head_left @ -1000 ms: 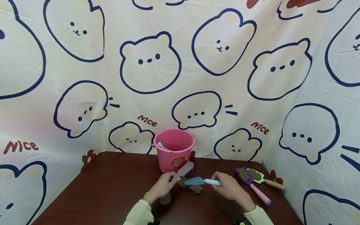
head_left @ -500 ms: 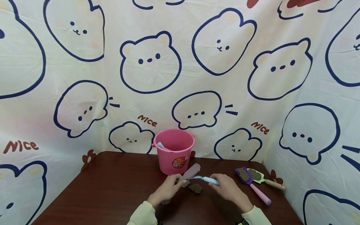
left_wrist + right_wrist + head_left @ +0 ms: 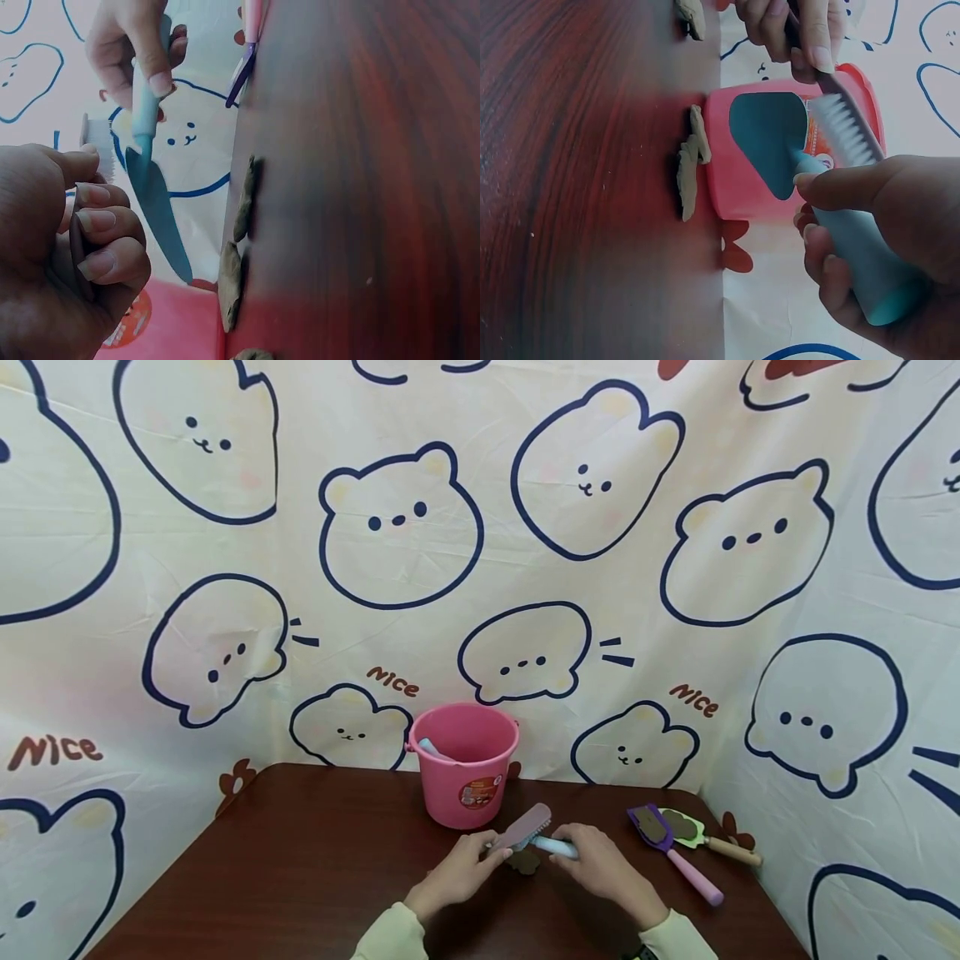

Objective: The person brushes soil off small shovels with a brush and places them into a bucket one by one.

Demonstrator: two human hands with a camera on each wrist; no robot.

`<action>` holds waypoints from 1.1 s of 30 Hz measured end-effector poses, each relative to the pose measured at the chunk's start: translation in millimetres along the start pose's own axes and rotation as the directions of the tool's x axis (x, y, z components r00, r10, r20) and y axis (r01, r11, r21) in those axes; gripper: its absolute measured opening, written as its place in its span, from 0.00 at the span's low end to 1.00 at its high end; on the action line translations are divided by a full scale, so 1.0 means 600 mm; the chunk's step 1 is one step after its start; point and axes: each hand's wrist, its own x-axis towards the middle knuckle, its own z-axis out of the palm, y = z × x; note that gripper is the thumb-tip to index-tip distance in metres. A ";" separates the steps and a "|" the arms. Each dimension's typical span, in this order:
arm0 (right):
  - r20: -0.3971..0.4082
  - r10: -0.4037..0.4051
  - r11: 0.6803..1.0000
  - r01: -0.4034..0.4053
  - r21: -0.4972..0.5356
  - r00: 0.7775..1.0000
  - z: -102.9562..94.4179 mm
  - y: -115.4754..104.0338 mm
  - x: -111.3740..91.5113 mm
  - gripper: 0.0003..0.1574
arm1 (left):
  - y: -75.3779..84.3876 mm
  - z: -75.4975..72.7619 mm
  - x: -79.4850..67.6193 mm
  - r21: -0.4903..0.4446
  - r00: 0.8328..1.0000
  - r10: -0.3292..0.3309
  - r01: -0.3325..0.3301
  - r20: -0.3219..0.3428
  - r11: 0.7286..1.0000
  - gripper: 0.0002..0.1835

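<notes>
Toy trowel (image 3: 772,142) and hairbrush-shaped brush (image 3: 525,825) held together in front of a person. The trowel has a smooth teal blade, broad at the neck and tapering to a rounded tip, with a pale blue cylindrical handle; it extends beyond the right hand (image 3: 600,860), whose fingers are curled round that handle. The brush, mauve and flat-backed with a dense row of white bristles, projects from the left hand (image 3: 459,868), whose fingers are closed about its handle. The bristles face the trowel, blurred in the right wrist view; contact cannot be judged. Below the fingertips, thin, irregular brown clay-like pieces (image 3: 688,180) lie on the glossy, dark red-brown table (image 3: 300,860). Beyond the left fingers stands a smooth pink bucket (image 3: 459,793) with an orange-red label. To the right of the right fingers lie a purple scoop with a pink handle (image 3: 670,850) and a green scoop with a wooden handle (image 3: 703,841). Compared with one second earlier, the brush has shifted rightward and now overlaps the blade, previously clear of it in the head view
</notes>
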 end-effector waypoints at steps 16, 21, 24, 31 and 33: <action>-0.017 -0.038 0.999 0.038 -0.013 0.999 0.000 -0.007 -0.002 0.09 | -0.016 0.011 0.000 0.039 1.000 -0.003 0.003 -0.010 0.999 0.13; -0.033 -0.037 0.999 0.036 -0.018 0.999 -0.003 0.001 -0.003 0.08 | -0.031 -0.001 0.000 -0.002 1.000 -0.021 0.021 -0.005 1.000 0.14; -0.046 -0.036 0.999 0.035 -0.013 0.998 -0.006 0.005 -0.004 0.08 | -0.040 -0.011 -0.002 -0.020 0.999 -0.051 0.051 -0.012 0.999 0.15; -0.083 -0.043 0.999 0.041 -0.029 0.996 -0.018 0.006 -0.005 0.09 | -0.059 -0.030 -0.004 0.036 0.998 -0.044 0.046 -0.043 0.998 0.16; -0.087 -0.043 0.999 0.040 -0.031 0.995 -0.021 0.006 -0.006 0.09 | -0.062 -0.034 -0.005 0.050 0.998 -0.051 0.053 -0.048 0.997 0.16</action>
